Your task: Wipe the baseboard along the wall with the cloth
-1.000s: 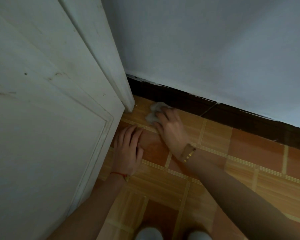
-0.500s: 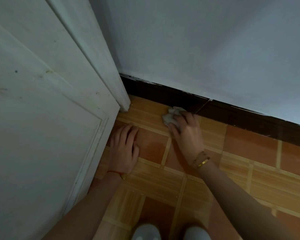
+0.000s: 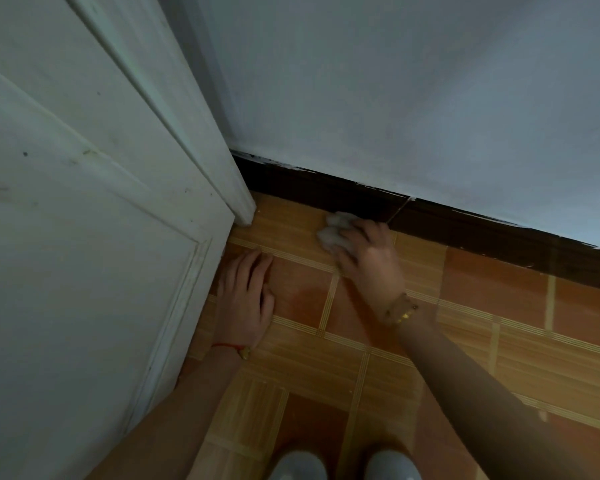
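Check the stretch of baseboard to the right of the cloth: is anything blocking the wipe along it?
Nothing visible does. The right hand holds the cloth at the foot of the dark baseboard, whose run rightward along the wall shows bare.

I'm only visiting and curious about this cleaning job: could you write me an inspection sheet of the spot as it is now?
Surface: orange and brown tiled floor.
Job's things: crumpled pale cloth at the foot of the dark baseboard; whether it touches the board is unclear.
Clutter: nothing seen.
Hands: right hand grips the cloth; left hand rests flat on the floor beside the door.
Cables: nothing seen.
Surroundings: pale wall above the baseboard; white door frame at the corner; two light shoe tips at the bottom edge.
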The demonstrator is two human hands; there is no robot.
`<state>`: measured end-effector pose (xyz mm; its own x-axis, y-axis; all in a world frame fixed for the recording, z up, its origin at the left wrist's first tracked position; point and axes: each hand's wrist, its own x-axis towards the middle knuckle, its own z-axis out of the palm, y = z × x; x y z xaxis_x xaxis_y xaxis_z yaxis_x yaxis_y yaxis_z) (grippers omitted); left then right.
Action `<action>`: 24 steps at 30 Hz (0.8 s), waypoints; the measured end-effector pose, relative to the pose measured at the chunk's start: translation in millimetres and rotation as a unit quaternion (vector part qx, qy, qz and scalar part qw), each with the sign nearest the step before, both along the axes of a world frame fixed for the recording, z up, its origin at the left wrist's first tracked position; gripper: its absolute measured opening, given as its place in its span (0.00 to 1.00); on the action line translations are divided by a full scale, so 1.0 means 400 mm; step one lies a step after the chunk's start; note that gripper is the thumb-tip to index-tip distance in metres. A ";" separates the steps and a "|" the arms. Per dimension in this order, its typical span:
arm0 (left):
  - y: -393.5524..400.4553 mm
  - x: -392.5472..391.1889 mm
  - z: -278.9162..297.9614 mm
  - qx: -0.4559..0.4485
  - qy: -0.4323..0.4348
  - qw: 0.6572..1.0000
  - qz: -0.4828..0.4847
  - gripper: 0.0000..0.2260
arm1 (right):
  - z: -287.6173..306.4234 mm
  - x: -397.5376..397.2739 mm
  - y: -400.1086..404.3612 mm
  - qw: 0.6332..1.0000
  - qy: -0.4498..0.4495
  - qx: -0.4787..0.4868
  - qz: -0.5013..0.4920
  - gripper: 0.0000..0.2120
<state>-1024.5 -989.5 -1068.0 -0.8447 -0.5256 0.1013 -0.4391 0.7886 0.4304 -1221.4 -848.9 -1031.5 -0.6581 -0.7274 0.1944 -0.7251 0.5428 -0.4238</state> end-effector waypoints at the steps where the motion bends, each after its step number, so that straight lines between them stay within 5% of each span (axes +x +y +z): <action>1: 0.000 0.000 -0.001 0.000 0.001 1.000 0.000 0.22 | 0.000 -0.005 0.042 0.999 0.001 -0.006 -0.032 0.13; 6: 0.001 -0.001 0.000 0.000 0.005 1.000 0.004 0.22 | -0.003 0.018 0.078 0.990 -0.005 -0.023 -0.138 0.13; 12: -0.003 -0.001 -0.001 0.001 0.004 1.000 0.000 0.22 | 0.003 0.049 -0.092 0.999 -0.031 -0.010 0.031 0.13; 15: -0.002 0.000 0.000 0.000 0.002 1.000 0.000 0.22 | 0.019 0.049 -0.118 0.991 -0.103 -0.078 -0.040 0.13; 17: -0.001 -0.001 0.000 0.000 0.004 1.000 0.002 0.22 | 0.038 0.065 -0.089 0.949 -0.181 -0.174 -0.189 0.12; 21: 0.000 -0.004 -0.003 -0.004 0.012 1.000 0.008 0.22 | 0.087 0.082 -0.047 0.759 -0.360 -0.349 -0.414 0.15; 24: 0.001 -0.005 -0.003 -0.005 0.012 1.000 0.011 0.22 | 0.106 0.073 -0.095 0.732 -0.358 -0.392 -0.426 0.14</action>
<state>-1026.4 -989.2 -1069.4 -0.8306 -0.5423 0.1263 -0.4457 0.7835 0.4330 -1192.1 -886.7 -989.2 -0.9453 0.1578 -0.2855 0.2970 0.0547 -0.9533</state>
